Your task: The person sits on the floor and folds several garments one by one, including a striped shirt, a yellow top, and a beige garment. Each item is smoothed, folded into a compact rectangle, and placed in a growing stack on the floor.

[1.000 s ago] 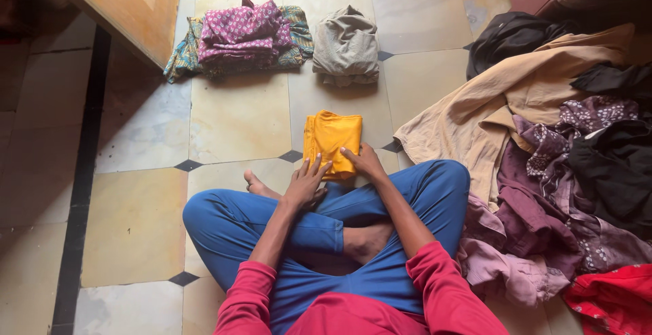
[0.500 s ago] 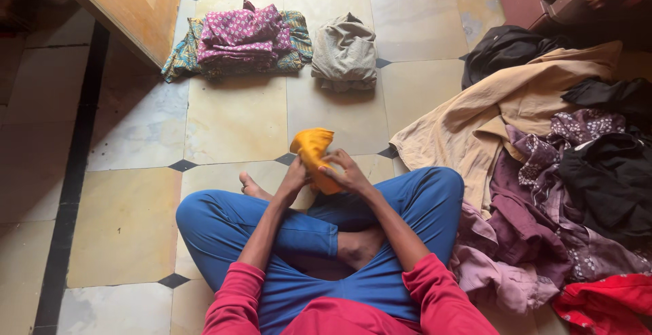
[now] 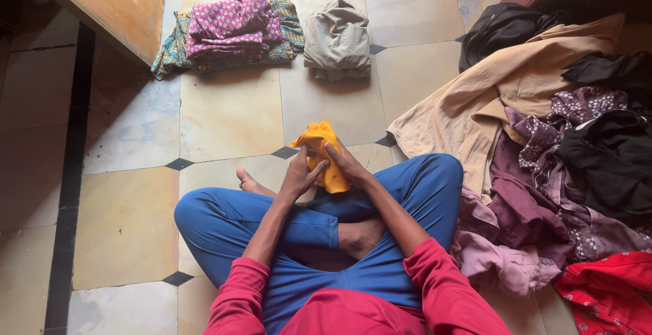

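Head view, looking down on a person seated cross-legged on a tiled floor (image 3: 224, 114). Folded yellow cloth (image 3: 324, 153) is lifted off the tiles, just above the knees, pinched between both hands. Left hand (image 3: 299, 177) grips its lower left edge, fingers closed on the fabric; right hand (image 3: 348, 165) clamps the right side, thumb lying across the front. Hands nearly touching, cloth between them. Its long axis runs from the upper left corner, pointing away from the body, down to the lower right by the right wrist. Both hands equally near; neither free.

Outward: blue trousers and a bare foot (image 3: 252, 184) directly beneath the cloth. Straight ahead, well apart across open tiles, a folded grey-beige garment (image 3: 337, 39); left of it a folded magenta patterned cloth (image 3: 229, 28) stacked on a green patterned cloth (image 3: 173, 53). To the person's right, touching the knee, a loose heap of unfolded clothes (image 3: 557, 151): tan, black, purple, with a red piece (image 3: 604, 294) nearest the camera. Wooden furniture edge (image 3: 115, 2) at upper left. Nothing lies between the hands and the folded stacks.
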